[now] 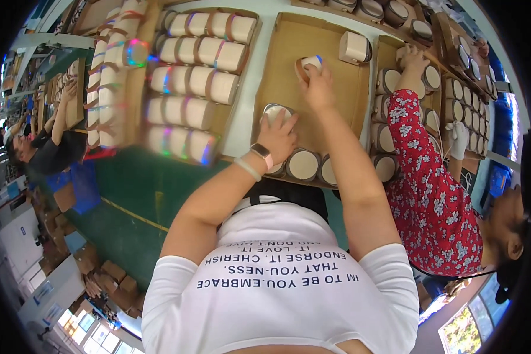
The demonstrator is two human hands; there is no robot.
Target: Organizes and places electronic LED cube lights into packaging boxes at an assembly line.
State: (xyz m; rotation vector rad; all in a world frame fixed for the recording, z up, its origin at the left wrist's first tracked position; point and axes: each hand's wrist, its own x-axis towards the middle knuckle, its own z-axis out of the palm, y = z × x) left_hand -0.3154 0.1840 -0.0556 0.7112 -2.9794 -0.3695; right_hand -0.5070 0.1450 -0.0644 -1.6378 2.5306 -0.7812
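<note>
Left hand: the left hand [279, 137] lies spread on a round tin [275, 112] at the near left of the cardboard tray [289, 53].
Right hand: the right hand [317, 87] pinches a small white jar [310, 62] farther in.
Near edge: lidded tins [302, 164] stand in a row.
Right: a co-worker's floral sleeve [422, 171] reaches over another tray.

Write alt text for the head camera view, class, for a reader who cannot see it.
A person's right hand grips a small white jar over a cardboard tray, while the left hand rests on another jar. A co-worker in a floral sleeve reaches into the neighbouring tray.
</note>
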